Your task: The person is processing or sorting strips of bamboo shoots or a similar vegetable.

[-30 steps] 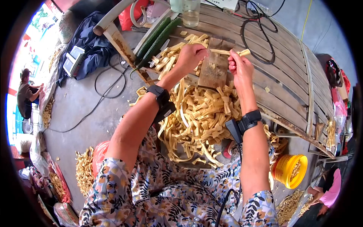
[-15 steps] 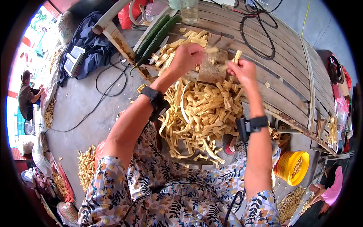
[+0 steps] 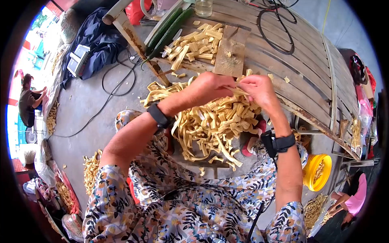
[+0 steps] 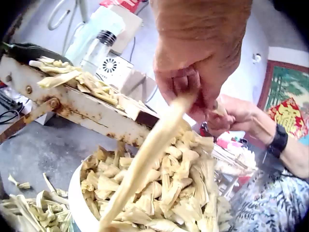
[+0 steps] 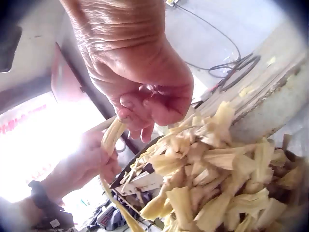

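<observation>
Both hands meet above a heap of pale yellow strips and knotted pieces [image 3: 219,125]. My left hand [image 3: 208,90] grips a long strip [image 4: 145,159], which hangs down from its curled fingers in the left wrist view. Close beside it, my right hand [image 3: 261,90] pinches the same yellow material [image 5: 113,135] between thumb and fingers. In the left wrist view, the heap fills a white-rimmed container [image 4: 77,198] below the hands. Fingers partly hide where the strip is held.
A slatted bench [image 3: 300,77] carries a wooden block [image 3: 231,50], short yellow pieces [image 3: 198,42], cucumbers [image 3: 166,34], a glass jar [image 3: 203,7] and a black cable [image 3: 279,32]. A yellow bucket [image 3: 310,172] stands at the right. Two other people are farther off.
Both hands have moved down from over the wooden block to above the heap and come together. The wooden block and the short pieces beside it are more exposed.
</observation>
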`<action>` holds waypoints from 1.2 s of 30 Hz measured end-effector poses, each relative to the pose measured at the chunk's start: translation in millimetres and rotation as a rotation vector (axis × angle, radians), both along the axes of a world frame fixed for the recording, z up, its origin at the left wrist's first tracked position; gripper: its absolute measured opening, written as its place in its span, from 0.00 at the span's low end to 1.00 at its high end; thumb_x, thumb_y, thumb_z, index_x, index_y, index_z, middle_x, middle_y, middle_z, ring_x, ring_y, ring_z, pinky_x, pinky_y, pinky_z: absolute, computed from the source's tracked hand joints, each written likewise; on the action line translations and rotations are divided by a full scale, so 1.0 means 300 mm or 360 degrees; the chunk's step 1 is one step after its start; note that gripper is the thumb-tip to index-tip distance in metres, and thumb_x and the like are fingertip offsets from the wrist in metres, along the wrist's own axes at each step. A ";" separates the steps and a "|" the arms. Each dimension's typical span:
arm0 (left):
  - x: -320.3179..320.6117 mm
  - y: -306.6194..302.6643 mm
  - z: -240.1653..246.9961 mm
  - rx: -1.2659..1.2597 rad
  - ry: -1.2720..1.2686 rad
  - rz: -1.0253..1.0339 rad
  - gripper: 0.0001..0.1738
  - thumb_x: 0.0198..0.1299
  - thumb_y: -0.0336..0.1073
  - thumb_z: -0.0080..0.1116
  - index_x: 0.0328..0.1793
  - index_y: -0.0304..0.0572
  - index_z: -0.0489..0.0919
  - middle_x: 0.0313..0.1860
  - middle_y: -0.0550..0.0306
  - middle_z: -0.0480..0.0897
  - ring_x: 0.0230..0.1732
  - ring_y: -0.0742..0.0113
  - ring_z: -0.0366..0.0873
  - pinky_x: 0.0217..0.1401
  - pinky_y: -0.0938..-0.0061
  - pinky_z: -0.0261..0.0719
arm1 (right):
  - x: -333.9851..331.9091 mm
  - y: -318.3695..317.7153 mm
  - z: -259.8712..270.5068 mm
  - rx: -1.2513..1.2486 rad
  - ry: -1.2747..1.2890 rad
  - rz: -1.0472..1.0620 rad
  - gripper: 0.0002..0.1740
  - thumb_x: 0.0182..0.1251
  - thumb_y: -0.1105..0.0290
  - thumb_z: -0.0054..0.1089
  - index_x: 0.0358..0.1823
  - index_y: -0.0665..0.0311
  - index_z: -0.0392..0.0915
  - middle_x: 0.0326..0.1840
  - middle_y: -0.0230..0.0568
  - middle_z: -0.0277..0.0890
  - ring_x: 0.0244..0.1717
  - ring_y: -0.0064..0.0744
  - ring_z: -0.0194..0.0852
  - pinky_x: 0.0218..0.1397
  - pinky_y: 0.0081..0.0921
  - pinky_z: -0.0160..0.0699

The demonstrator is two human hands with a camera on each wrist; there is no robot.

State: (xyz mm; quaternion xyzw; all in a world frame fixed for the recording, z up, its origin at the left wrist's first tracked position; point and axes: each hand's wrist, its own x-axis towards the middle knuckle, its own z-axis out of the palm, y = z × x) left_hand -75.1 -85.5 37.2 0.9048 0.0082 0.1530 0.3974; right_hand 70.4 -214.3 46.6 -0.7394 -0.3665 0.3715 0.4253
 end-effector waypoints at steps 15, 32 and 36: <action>0.034 0.022 -0.015 -0.2065 0.0402 -0.0482 0.14 0.65 0.42 0.44 0.44 0.39 0.70 0.19 0.67 0.71 0.15 0.85 0.63 0.14 0.92 0.62 | -0.040 0.006 0.116 0.0485 0.0381 0.0358 0.18 0.59 0.64 0.59 0.46 0.68 0.76 0.19 0.27 0.71 0.16 0.09 0.63 0.16 0.09 0.62; 0.056 -0.039 -0.017 -0.1326 -0.0044 0.0484 0.12 0.64 0.35 0.46 0.38 0.32 0.75 0.26 0.58 0.77 0.19 0.79 0.72 0.19 0.86 0.68 | -0.067 0.014 0.010 0.0464 -0.0745 -0.0121 0.09 0.48 0.70 0.63 0.32 0.63 0.79 0.21 0.39 0.73 0.21 0.34 0.71 0.27 0.25 0.68; 0.028 -0.014 -0.012 -0.0619 -0.0060 0.0345 0.12 0.61 0.36 0.51 0.36 0.31 0.74 0.22 0.58 0.77 0.18 0.77 0.73 0.18 0.83 0.69 | -0.056 0.036 -0.035 0.0421 -0.0280 -0.0037 0.05 0.49 0.73 0.62 0.27 0.66 0.79 0.20 0.39 0.73 0.21 0.29 0.70 0.27 0.23 0.66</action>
